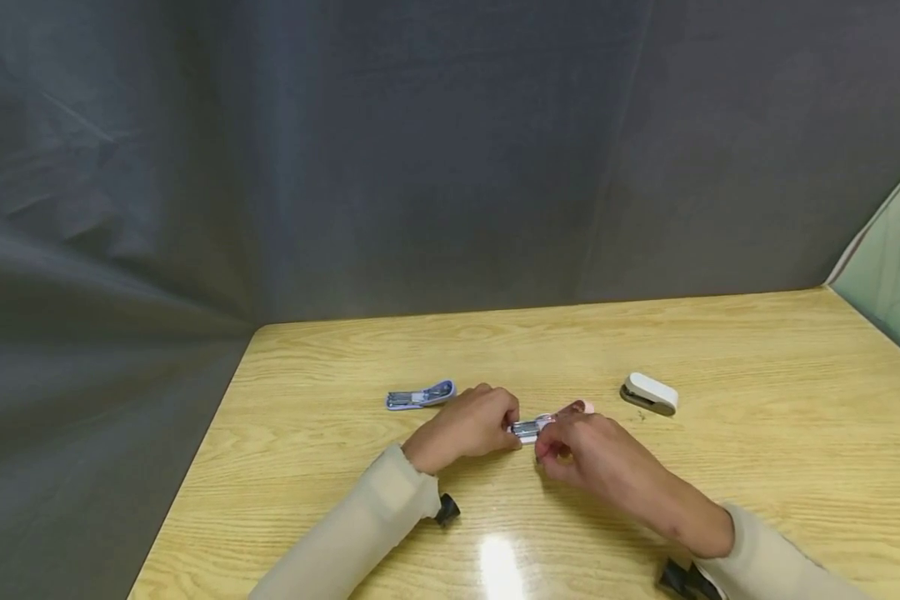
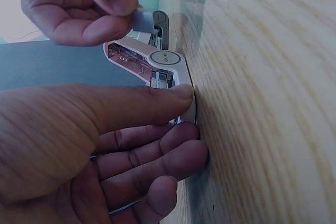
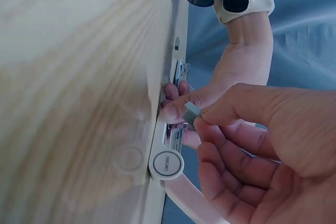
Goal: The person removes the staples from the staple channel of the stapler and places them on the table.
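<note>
A pink and white stapler (image 2: 181, 72) lies on the table with its pink top swung far back and its metal staple channel (image 3: 175, 139) exposed. My left hand (image 1: 474, 423) grips the stapler's front end, thumb on one side and fingers on the other. Between thumb and index finger, my right hand (image 1: 596, 450) pinches a short grey strip of staples (image 3: 192, 113). In the right wrist view the strip is held above the channel, close to the left thumb. The right hand partly hides the stapler in the head view.
An opened blue stapler (image 1: 420, 396) lies left of the hands on the wooden table (image 1: 330, 367). To the right rests a closed white and grey stapler (image 1: 651, 393), with tiny dark bits beside it. A dark curtain (image 1: 435, 167) hangs along the table's back edge.
</note>
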The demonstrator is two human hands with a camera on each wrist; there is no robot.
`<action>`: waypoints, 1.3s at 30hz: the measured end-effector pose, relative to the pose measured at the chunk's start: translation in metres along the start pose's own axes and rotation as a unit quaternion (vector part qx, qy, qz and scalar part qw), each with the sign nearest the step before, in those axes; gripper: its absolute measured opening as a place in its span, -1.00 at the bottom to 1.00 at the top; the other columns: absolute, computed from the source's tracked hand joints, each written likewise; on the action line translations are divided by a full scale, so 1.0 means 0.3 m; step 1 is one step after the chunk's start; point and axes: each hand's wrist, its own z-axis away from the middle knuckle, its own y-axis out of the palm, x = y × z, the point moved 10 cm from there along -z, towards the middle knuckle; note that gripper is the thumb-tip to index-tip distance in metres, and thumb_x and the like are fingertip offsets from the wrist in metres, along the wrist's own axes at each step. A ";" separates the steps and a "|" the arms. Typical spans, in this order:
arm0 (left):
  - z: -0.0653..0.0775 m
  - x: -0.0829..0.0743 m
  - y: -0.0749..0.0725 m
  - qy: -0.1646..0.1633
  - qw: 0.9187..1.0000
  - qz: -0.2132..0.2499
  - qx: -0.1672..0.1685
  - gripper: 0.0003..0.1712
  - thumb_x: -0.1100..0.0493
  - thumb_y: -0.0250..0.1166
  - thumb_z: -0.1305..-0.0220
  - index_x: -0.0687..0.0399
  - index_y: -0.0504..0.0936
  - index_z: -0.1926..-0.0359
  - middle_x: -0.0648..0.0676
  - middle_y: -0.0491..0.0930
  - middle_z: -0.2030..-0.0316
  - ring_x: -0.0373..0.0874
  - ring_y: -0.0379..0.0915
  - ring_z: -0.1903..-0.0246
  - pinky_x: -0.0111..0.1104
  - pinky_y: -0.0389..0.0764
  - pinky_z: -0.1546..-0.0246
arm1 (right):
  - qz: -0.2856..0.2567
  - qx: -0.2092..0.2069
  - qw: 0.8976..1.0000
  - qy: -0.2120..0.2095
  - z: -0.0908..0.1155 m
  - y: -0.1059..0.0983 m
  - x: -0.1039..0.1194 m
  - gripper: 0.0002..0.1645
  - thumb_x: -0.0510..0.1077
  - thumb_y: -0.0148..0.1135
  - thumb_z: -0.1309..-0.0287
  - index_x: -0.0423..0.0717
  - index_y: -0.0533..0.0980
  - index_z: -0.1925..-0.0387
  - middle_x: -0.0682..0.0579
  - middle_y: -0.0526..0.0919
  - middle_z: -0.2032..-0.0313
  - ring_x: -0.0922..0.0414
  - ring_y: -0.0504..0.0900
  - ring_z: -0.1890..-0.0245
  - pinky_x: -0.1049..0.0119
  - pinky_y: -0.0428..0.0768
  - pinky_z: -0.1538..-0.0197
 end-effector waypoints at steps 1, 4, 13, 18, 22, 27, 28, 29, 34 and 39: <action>-0.001 0.001 0.000 -0.001 1.000 0.002 0.000 -0.64 0.10 0.54 -0.24 -0.07 0.54 0.58 -0.14 0.44 0.61 -0.28 0.22 0.61 -0.43 0.28 0.54 | -0.006 0.003 1.000 -0.001 0.004 0.003 0.001 -0.73 -0.43 0.44 0.02 0.01 0.65 0.47 0.30 0.62 0.47 0.38 0.53 0.46 0.38 0.58 0.37; -0.002 0.001 0.000 -0.004 1.000 0.001 0.001 -0.62 0.10 0.54 -0.24 -0.08 0.53 0.59 -0.14 0.43 0.62 -0.28 0.21 0.61 -0.43 0.27 0.54 | -0.020 0.012 1.000 -0.004 0.011 0.014 0.004 -0.72 -0.45 0.41 0.01 0.01 0.65 0.47 0.31 0.62 0.46 0.40 0.52 0.46 0.42 0.57 0.38; 0.003 -0.004 0.001 -0.008 1.000 0.009 0.009 -0.66 0.09 0.54 -0.24 -0.05 0.56 0.56 -0.13 0.41 0.62 -0.27 0.24 0.60 -0.43 0.29 0.52 | -0.027 0.018 0.999 -0.007 0.034 0.045 0.011 -0.72 -0.43 0.36 0.03 0.04 0.65 0.49 0.34 0.61 0.46 0.43 0.50 0.44 0.44 0.56 0.36; 0.003 -0.005 0.002 -0.010 1.000 0.009 0.011 -0.69 0.09 0.54 -0.24 -0.06 0.58 0.53 -0.13 0.44 0.61 -0.27 0.27 0.59 -0.43 0.30 0.51 | -0.029 0.033 0.999 0.001 0.041 0.058 0.006 -0.73 -0.43 0.38 0.04 0.02 0.67 0.48 0.32 0.63 0.45 0.42 0.53 0.43 0.43 0.58 0.37; 0.002 -0.005 0.001 -0.011 1.000 0.007 0.010 -0.70 0.09 0.54 -0.24 -0.07 0.59 0.51 -0.13 0.46 0.60 -0.27 0.28 0.59 -0.43 0.31 0.51 | -0.037 0.049 0.998 0.016 0.044 0.064 -0.003 -0.74 -0.43 0.38 0.01 0.02 0.67 0.47 0.32 0.64 0.45 0.42 0.53 0.44 0.43 0.57 0.38; 0.002 -0.005 0.002 -0.012 1.000 -0.001 0.009 -0.69 0.08 0.53 -0.25 -0.08 0.56 0.52 -0.13 0.46 0.59 -0.26 0.27 0.58 -0.42 0.30 0.51 | -0.039 0.067 0.996 0.031 0.047 0.073 -0.012 -0.75 -0.41 0.39 -0.01 0.04 0.66 0.46 0.35 0.62 0.45 0.43 0.50 0.45 0.41 0.56 0.39; 0.002 -0.005 0.002 -0.012 1.000 -0.003 0.008 -0.67 0.08 0.53 -0.25 -0.08 0.55 0.53 -0.13 0.45 0.60 -0.26 0.25 0.58 -0.42 0.29 0.52 | -0.039 0.070 0.996 0.033 0.047 0.074 -0.014 -0.75 -0.40 0.40 -0.02 0.04 0.66 0.46 0.35 0.61 0.45 0.43 0.49 0.45 0.41 0.55 0.39; 0.002 -0.006 0.001 -0.012 1.000 -0.006 0.007 -0.65 0.07 0.53 -0.25 -0.08 0.53 0.55 -0.13 0.43 0.60 -0.26 0.23 0.59 -0.42 0.28 0.52 | -0.037 0.073 0.996 0.035 0.047 0.075 -0.016 -0.76 -0.40 0.40 -0.02 0.04 0.66 0.46 0.35 0.61 0.45 0.43 0.49 0.45 0.41 0.55 0.39; 0.001 -0.008 -0.001 -0.013 1.000 -0.016 0.005 -0.55 0.07 0.53 -0.25 -0.08 0.45 0.62 -0.12 0.36 0.64 -0.27 0.17 0.60 -0.42 0.23 0.54 | -0.035 0.084 0.995 0.042 0.050 0.080 -0.023 -0.78 -0.38 0.44 -0.04 0.03 0.66 0.44 0.34 0.61 0.44 0.42 0.49 0.45 0.40 0.55 0.39; -0.002 -0.006 -0.001 -0.014 1.000 -0.017 0.006 -0.50 0.08 0.52 -0.25 -0.07 0.39 0.66 -0.13 0.29 0.68 -0.27 0.14 0.61 -0.42 0.22 0.54 | -0.035 0.091 0.994 0.044 0.052 0.083 -0.025 -0.77 -0.37 0.45 -0.04 0.04 0.66 0.43 0.34 0.61 0.44 0.42 0.47 0.46 0.39 0.53 0.41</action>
